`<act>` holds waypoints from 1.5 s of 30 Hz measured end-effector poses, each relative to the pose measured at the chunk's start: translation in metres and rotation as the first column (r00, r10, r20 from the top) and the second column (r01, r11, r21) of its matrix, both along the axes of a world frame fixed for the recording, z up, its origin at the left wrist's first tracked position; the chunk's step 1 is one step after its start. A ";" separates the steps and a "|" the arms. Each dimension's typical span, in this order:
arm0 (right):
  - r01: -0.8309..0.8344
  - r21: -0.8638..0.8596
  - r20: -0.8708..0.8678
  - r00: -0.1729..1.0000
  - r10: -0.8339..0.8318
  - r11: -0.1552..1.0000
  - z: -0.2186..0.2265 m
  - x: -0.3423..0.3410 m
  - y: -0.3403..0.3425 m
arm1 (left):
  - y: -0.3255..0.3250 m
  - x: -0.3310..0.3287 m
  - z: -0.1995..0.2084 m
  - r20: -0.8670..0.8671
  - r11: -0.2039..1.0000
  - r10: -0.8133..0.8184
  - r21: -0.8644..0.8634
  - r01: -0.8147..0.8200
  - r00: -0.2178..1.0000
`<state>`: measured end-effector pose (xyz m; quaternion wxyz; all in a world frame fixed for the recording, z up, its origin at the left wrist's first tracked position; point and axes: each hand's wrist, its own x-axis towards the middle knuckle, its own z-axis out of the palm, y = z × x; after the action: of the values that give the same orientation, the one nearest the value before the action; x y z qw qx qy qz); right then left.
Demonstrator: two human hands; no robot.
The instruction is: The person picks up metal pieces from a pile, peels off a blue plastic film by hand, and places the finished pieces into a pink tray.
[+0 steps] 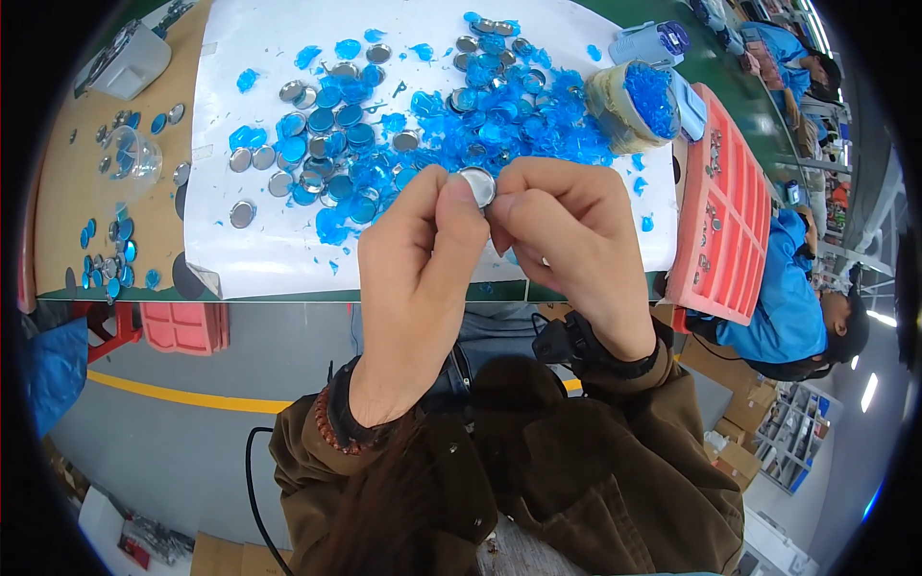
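Between my two hands, above the near part of a white sheet [279,264], is a small round silver metal cap [477,186]. My left hand [420,252] pinches its left edge between thumb and forefinger. The fingers of my right hand [576,230] are closed at its right edge; whether they also grip a bit of film is hidden. Just beyond my hands lies a heap of crumpled clear-blue film [509,125]. Left of it are many loose round caps [322,120], some bare silver, others covered in blue.
A tub [609,108] filled with blue film stands right of the heap, by a light-blue container [643,43]. A pink compartment tray [735,206] holds small metal parts. On the left are a clear cup [132,160] and more caps [113,254]. People in blue work at right.
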<state>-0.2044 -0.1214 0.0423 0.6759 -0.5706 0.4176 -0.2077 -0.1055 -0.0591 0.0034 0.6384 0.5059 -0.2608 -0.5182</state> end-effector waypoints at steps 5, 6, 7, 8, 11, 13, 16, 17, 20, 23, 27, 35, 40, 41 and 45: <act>0.004 -0.053 0.021 1.000 -0.003 0.999 0.000 0.002 0.001 | -0.001 0.002 0.003 -0.120 0.999 -0.021 0.036 0.026 0.993; -0.011 -0.046 0.055 0.998 0.014 0.999 0.000 0.001 0.000 | -0.002 0.005 0.004 -0.120 0.999 -0.023 0.036 0.027 0.993; -0.027 -0.039 0.089 0.996 0.030 0.999 0.000 0.001 -0.001 | -0.002 0.010 0.005 -0.287 0.991 -0.098 0.059 0.120 0.953; -0.026 -0.039 0.089 0.996 0.029 0.999 -0.003 0.000 -0.001 | -0.002 0.016 0.006 -0.446 0.975 -0.163 0.067 0.214 0.880; -0.053 -0.178 0.253 0.963 0.097 0.983 -0.016 -0.003 -0.002 | -0.005 0.020 0.007 -0.629 0.945 -0.209 0.068 0.320 0.749; -0.066 -0.143 0.217 0.971 0.097 0.988 -0.015 -0.003 -0.004 | -0.006 0.021 0.007 -0.697 0.934 -0.193 0.086 0.347 0.691; -0.085 -0.071 0.143 0.985 0.095 0.994 -0.012 -0.004 -0.005 | -0.004 0.023 0.004 -0.614 0.944 -0.216 0.067 0.323 0.759; -0.075 -0.027 0.117 0.990 0.078 0.997 -0.010 -0.003 -0.005 | -0.005 0.024 0.003 -0.570 0.948 -0.228 0.057 0.314 0.790; -0.051 0.061 0.063 0.997 0.047 0.997 -0.007 -0.003 -0.005 | -0.006 0.019 0.006 -0.470 0.970 -0.162 0.088 0.228 0.868; -0.035 0.230 0.112 0.994 0.010 0.973 -0.005 -0.003 -0.007 | -0.007 0.012 0.007 -0.387 0.982 -0.121 0.087 0.167 0.914; -0.061 0.254 0.123 0.992 0.031 0.965 -0.010 -0.008 -0.010 | -0.006 0.012 0.006 -0.365 0.982 -0.129 0.082 0.169 0.922; -0.288 -0.597 -0.252 0.953 0.166 0.748 -0.020 -0.009 -0.010 | -0.006 0.031 0.005 -0.755 0.885 -0.245 0.082 0.459 0.608; -0.162 -0.219 -0.058 0.987 0.153 0.962 -0.014 -0.010 -0.006 | -0.007 0.025 0.006 -0.587 0.914 -0.232 0.142 0.381 0.775; -0.130 -0.163 -0.024 0.992 0.128 0.978 -0.014 -0.008 -0.005 | -0.007 0.024 0.006 -0.504 0.925 -0.217 0.167 0.341 0.836; -0.053 0.000 0.077 0.996 0.053 0.999 -0.015 -0.009 -0.005 | -0.006 0.026 0.003 -0.437 0.918 -0.312 0.089 0.386 0.844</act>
<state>-0.2130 -0.1261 0.0268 0.6974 -0.5723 0.3761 -0.2112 -0.0795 -0.0651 0.0060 0.5269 0.3820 -0.1615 -0.7419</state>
